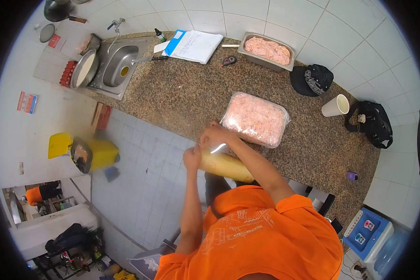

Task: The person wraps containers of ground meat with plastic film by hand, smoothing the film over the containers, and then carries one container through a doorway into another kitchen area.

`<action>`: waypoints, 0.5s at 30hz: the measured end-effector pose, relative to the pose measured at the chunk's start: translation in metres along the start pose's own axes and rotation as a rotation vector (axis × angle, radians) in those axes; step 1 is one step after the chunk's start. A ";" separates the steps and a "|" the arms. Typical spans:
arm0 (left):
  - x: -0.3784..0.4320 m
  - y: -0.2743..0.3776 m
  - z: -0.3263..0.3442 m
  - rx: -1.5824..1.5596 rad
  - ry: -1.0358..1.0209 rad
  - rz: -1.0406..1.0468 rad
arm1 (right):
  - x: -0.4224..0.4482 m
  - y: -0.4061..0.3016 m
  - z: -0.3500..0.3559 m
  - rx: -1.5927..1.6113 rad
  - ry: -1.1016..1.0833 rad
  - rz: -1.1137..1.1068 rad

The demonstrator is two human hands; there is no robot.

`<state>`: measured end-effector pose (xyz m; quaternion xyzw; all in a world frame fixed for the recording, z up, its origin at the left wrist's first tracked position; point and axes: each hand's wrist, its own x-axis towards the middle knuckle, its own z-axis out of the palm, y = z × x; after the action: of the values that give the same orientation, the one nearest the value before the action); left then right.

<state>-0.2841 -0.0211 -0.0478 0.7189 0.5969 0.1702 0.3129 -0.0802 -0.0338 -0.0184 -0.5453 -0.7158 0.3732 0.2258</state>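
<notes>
A large yellowish roll of plastic film (227,166) lies across my lap, below the counter's front edge. My left hand (192,157) is closed at the roll's left end, thumb pointing up. My right hand (214,135) meets it there from above, its bent fingers pinching at the film's end; the exact grip is partly hidden. Just beyond my right forearm, a rectangular tray of pale pink ground meat (255,119), wrapped in shiny clear film, rests on the granite counter. A steel pan of similar pink meat (267,51), without a visible wrap, stands against the tiled wall.
Along the speckled counter (182,94) are a knife (150,59), a notebook (196,45), a tape measure (228,61), a black cap (312,80), a paper cup (336,106) and a black bag (374,124). A steel sink (120,66) is at the left; a yellow bin (103,154) stands on the floor.
</notes>
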 end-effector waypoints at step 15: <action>-0.023 0.015 0.002 0.199 0.096 -0.095 | 0.024 0.025 0.037 -0.210 0.538 -0.002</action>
<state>-0.2764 -0.0454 -0.0363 0.7085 0.6583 0.1292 0.2188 -0.0996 -0.0190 -0.0626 -0.6444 -0.6653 0.1388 0.3504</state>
